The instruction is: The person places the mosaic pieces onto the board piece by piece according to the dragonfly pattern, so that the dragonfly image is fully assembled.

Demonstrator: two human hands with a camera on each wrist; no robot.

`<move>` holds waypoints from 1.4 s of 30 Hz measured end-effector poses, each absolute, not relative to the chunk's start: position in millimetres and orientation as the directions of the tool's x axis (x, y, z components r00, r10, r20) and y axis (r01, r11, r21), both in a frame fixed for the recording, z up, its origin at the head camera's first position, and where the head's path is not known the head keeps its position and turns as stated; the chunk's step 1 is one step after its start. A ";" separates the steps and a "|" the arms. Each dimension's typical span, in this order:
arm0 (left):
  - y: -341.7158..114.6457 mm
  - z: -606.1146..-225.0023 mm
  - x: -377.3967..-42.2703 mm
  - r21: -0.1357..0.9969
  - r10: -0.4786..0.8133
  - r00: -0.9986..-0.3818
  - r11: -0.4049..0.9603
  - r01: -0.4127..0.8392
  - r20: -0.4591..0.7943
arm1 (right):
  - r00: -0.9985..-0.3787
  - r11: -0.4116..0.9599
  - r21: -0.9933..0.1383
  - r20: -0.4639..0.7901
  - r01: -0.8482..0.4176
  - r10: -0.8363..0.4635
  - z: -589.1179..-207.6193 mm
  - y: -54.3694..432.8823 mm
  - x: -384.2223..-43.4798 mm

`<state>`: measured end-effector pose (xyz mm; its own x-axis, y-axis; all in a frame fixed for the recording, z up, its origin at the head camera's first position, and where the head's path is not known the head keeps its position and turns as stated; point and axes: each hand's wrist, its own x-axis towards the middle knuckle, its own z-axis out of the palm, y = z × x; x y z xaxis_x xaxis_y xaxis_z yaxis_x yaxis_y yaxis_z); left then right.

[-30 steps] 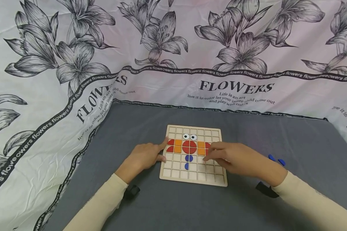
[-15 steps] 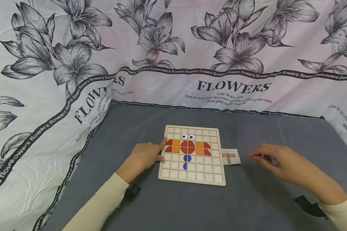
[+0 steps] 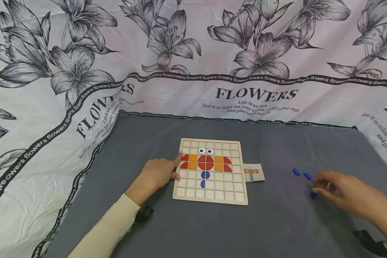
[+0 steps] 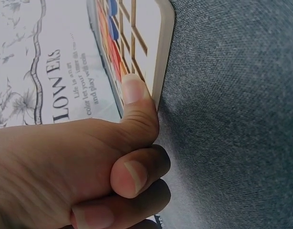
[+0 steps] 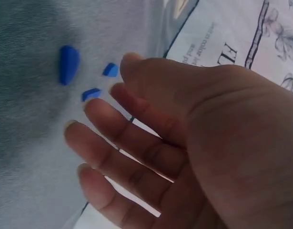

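My left hand rests at the left edge of a wooden grid board. Its thumb presses on the rim, its index finger lies along the edge, and other fingers are folded beside the board. On the board are googly-eye pieces, a red circle, orange rectangles, red quarter pieces at both sides and blue half-circles. At right, my right hand hovers with loosely bent fingers, holding nothing visible. Its fingertips are near three loose blue half-circles.
A small pattern card pokes out from the board's right side, with a similar printed figure. Grey cloth covers the table. A white flower-printed curtain hangs along the back and left.
My right hand has left the board's right side and moved right to the loose blue half-circles, uncovering the card and the red pieces there. My left hand stays at the board's edge.
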<state>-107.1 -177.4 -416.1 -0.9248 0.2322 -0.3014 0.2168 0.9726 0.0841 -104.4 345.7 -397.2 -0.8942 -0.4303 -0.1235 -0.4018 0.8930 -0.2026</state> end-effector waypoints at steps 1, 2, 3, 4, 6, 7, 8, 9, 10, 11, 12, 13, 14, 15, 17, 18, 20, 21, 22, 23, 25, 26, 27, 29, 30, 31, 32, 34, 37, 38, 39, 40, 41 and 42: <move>-178.0 -416.1 -106.7 0.082 0.233 -0.925 0.972 0.218 -0.300 | -0.895 0.894 -0.197 -0.118 -0.403 -0.429 -398.8 347.0 -103.5; -178.7 -416.5 -106.5 0.081 0.234 -0.926 0.972 0.220 -0.298 | -0.896 0.894 -0.191 -0.113 -0.404 -0.429 -400.4 348.1 -103.0; -179.4 -416.6 -106.2 0.077 0.233 -0.926 0.972 0.220 -0.296 | -0.897 0.893 -0.187 -0.099 -0.408 -0.431 -402.2 348.6 -102.7; -180.0 -416.6 -105.9 0.075 0.232 -0.926 0.973 0.219 -0.297 | -0.898 0.891 -0.184 -0.074 -0.414 -0.433 -404.6 348.9 -102.6; -181.0 -416.9 -105.5 0.076 0.226 -0.927 0.974 0.213 -0.299 | -0.896 0.883 -0.179 -0.017 -0.433 -0.443 -409.1 349.4 -105.0; -181.4 -416.9 -105.3 0.079 0.224 -0.928 0.975 0.210 -0.298 | -0.894 0.879 -0.176 0.015 -0.444 -0.448 -411.5 349.8 -107.3; -181.8 -416.8 -105.2 0.083 0.222 -0.929 0.975 0.207 -0.297 | -0.891 0.876 -0.164 0.051 -0.453 -0.451 -413.8 350.0 -109.9; -182.0 -416.8 -105.0 0.083 0.220 -0.930 0.975 0.204 -0.295 | -0.885 0.872 -0.154 0.092 -0.465 -0.456 -416.2 350.0 -112.6; -181.9 -417.0 -104.9 0.087 0.219 -0.930 0.976 0.202 -0.295 | -0.880 0.870 -0.141 0.124 -0.473 -0.459 -418.5 350.2 -115.5; -181.7 -417.0 -104.7 0.089 0.219 -0.930 0.975 0.201 -0.294 | -0.874 0.867 -0.128 0.149 -0.481 -0.463 -420.2 350.5 -118.1; -181.3 -417.0 -104.4 0.089 0.222 -0.931 0.975 0.204 -0.291 | -0.868 0.865 -0.118 0.172 -0.488 -0.467 -421.7 351.0 -120.3; -180.8 -417.0 -104.3 0.090 0.224 -0.930 0.974 0.207 -0.290 | -0.868 0.866 -0.116 0.179 -0.487 -0.464 -422.9 351.2 -122.0; -180.4 -417.4 -104.3 0.088 0.226 -0.930 0.974 0.209 -0.291 | -0.869 0.868 -0.112 0.181 -0.484 -0.461 -423.7 351.2 -122.9; -180.3 -417.8 -104.3 0.086 0.228 -0.930 0.974 0.212 -0.288 | -0.872 0.869 -0.118 0.176 -0.480 -0.457 -424.3 351.2 -123.6; -179.9 -418.4 -104.7 0.084 0.228 -0.930 0.974 0.213 -0.289 | -0.880 0.873 -0.131 0.151 -0.469 -0.450 -424.7 350.8 -124.0; -180.0 -418.9 -104.8 0.082 0.228 -0.930 0.974 0.213 -0.288 | -0.884 0.876 -0.133 0.136 -0.464 -0.447 -424.9 350.3 -124.3; -180.2 -419.5 -105.2 0.081 0.226 -0.931 0.974 0.212 -0.287 | -0.891 0.880 -0.140 0.108 -0.453 -0.442 -425.1 349.2 -124.8; -180.3 -419.5 -105.3 0.081 0.227 -0.931 0.974 0.212 -0.286 | -0.893 0.882 -0.145 0.097 -0.449 -0.439 -425.1 348.6 -125.2; -180.2 -419.5 -105.4 0.079 0.226 -0.931 0.974 0.212 -0.288 | -0.894 0.882 -0.145 0.091 -0.448 -0.439 -425.4 348.2 -126.0; -180.4 -419.7 -105.6 0.078 0.226 -0.931 0.974 0.213 -0.287 | -0.894 0.883 -0.143 0.089 -0.448 -0.439 -425.8 347.9 -126.9; -180.8 -419.5 -105.7 0.079 0.227 -0.931 0.974 0.213 -0.287 | -0.896 0.884 -0.143 0.088 -0.445 -0.436 -426.5 347.8 -128.3; -180.9 -419.2 -105.6 0.078 0.228 -0.930 0.974 0.214 -0.287 | -0.895 0.884 -0.140 0.093 -0.446 -0.436 -426.9 348.1 -129.0; -181.1 -419.2 -105.5 0.078 0.228 -0.931 0.974 0.214 -0.285 | -0.893 0.882 -0.144 0.096 -0.449 -0.439 -427.4 348.4 -129.7; -181.5 -418.9 -105.7 0.078 0.226 -0.931 0.974 0.212 -0.285 | -0.885 0.874 -0.143 0.113 -0.465 -0.452 -428.4 349.2 -131.0; -181.4 -418.8 -105.6 0.076 0.225 -0.931 0.974 0.211 -0.288 | -0.880 0.870 -0.139 0.120 -0.474 -0.460 -428.8 349.7 -131.6; -181.3 -418.3 -105.4 0.074 0.224 -0.931 0.975 0.211 -0.288 | -0.872 0.863 -0.133 0.133 -0.487 -0.471 -429.4 350.4 -132.4; -181.2 -418.0 -105.2 0.073 0.224 -0.931 0.974 0.212 -0.286 | -0.863 0.855 -0.131 0.147 -0.501 -0.483 -430.2 351.0 -133.3; -180.9 -418.0 -105.2 0.071 0.224 -0.932 0.975 0.212 -0.287 | -0.844 0.839 -0.126 0.171 -0.530 -0.508 -431.1 352.1 -135.0; -180.1 -417.9 -105.0 0.073 0.226 -0.930 0.974 0.214 -0.290 | -0.827 0.821 -0.133 0.194 -0.555 -0.527 -433.0 354.6 -136.7; -179.8 -418.0 -105.2 0.078 0.228 -0.930 0.974 0.215 -0.289 | -0.826 0.819 -0.141 0.198 -0.557 -0.528 -433.7 355.4 -137.0; -179.4 -418.0 -105.3 0.081 0.229 -0.929 0.973 0.214 -0.290 | -0.829 0.820 -0.150 0.194 -0.553 -0.524 -434.1 356.2 -136.9; -179.0 -418.1 -105.6 0.084 0.230 -0.929 0.973 0.214 -0.290 | -0.832 0.821 -0.158 0.191 -0.549 -0.520 -434.9 356.9 -136.7; -178.7 -418.2 -105.9 0.086 0.231 -0.928 0.973 0.215 -0.291 | -0.836 0.822 -0.166 0.188 -0.544 -0.516 -435.8 357.7 -136.3; -178.6 -418.4 -106.2 0.089 0.233 -0.929 0.972 0.216 -0.289 | -0.842 0.825 -0.176 0.179 -0.536 -0.509 -436.7 358.2 -135.9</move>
<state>-106.2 -178.6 -418.4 -0.9286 0.2326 -0.2890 0.2159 0.9724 0.0889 -135.9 358.2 -436.7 -0.8419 -0.5088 0.1795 -0.5364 0.8253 -0.1764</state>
